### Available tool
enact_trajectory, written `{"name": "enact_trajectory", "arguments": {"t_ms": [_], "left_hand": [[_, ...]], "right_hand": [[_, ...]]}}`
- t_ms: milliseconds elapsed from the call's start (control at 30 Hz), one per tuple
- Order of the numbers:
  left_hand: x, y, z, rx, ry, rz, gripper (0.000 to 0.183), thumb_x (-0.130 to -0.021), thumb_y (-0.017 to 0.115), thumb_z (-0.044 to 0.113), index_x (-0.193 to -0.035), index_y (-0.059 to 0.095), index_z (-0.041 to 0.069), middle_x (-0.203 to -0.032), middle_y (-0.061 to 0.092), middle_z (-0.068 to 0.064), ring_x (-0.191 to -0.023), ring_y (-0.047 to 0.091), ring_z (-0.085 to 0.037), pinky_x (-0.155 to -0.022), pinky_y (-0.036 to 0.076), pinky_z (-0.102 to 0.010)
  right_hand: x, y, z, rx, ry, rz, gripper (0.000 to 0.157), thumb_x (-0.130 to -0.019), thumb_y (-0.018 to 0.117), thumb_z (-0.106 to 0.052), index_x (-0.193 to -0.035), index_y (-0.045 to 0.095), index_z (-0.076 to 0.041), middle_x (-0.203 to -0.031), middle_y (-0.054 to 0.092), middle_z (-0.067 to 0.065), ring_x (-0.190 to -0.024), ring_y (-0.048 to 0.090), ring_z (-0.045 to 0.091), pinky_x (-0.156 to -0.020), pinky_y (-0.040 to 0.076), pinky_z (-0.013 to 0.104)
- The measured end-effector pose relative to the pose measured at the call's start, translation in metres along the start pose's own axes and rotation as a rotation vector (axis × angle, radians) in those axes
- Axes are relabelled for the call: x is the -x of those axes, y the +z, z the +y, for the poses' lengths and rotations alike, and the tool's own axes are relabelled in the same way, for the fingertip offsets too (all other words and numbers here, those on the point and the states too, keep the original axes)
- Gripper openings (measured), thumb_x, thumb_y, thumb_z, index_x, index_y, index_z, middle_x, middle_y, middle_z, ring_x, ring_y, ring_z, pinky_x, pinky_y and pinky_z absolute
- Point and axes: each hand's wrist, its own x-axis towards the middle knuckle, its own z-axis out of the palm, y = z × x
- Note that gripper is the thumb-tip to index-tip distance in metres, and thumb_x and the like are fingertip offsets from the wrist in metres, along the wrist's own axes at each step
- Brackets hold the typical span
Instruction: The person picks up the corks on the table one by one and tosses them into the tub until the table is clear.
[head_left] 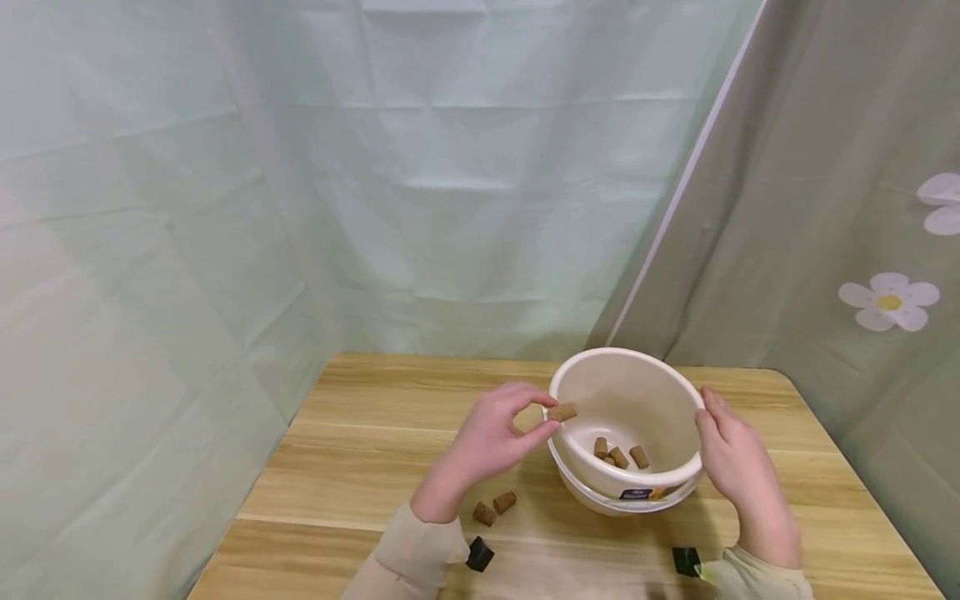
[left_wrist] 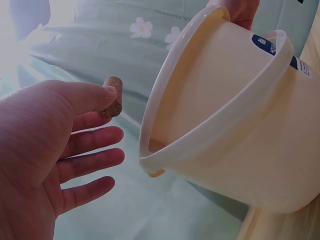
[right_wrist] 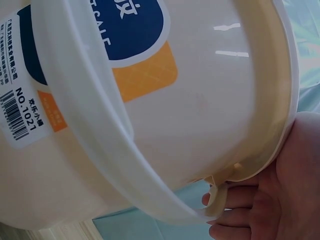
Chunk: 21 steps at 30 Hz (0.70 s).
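Note:
My left hand [head_left: 491, 429] pinches a cork [head_left: 562, 412] between thumb and fingertip, right at the near-left rim of a cream plastic bucket [head_left: 630, 479]. In the left wrist view the other three fingers are spread and the cork [left_wrist: 114, 97] stands just off the rim. Several corks [head_left: 618, 457] lie on the bucket's floor. At the bucket's right side my right hand [head_left: 738, 454] grips the rim, with fingers by the handle joint in the right wrist view. The bucket tilts toward me, its handle [right_wrist: 95, 105] hanging down across the labelled front.
Two loose corks [head_left: 495, 507] lie on the wooden table [head_left: 360, 467], left of the bucket and close to my left forearm. Pale curtains [head_left: 465, 183] stand behind the table and along both sides. A black block shape [head_left: 480, 554] shows at my left sleeve, another [head_left: 686, 561] at my right.

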Motion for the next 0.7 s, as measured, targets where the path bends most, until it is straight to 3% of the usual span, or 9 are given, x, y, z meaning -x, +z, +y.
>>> {"name": "enact_trajectory", "arguments": {"t_ms": [700], "left_hand": [[-0.0079,0.0079,0.0052,-0.033,0.033,-0.027,0.020,-0.095,0.084,0.020,-0.112,0.078,0.012,-0.114,0.077,-0.001,-0.114,0.070,-0.016,-0.101,0.056,-0.031]], "right_hand": [[-0.0017,-0.0005,0.0007,-0.001,-0.005,-0.007,0.064,-0.117,0.026,-0.036,-0.160,0.033,0.012,-0.165,0.031,0.035,-0.151,0.030,0.056,-0.121,0.025,0.071]]}}
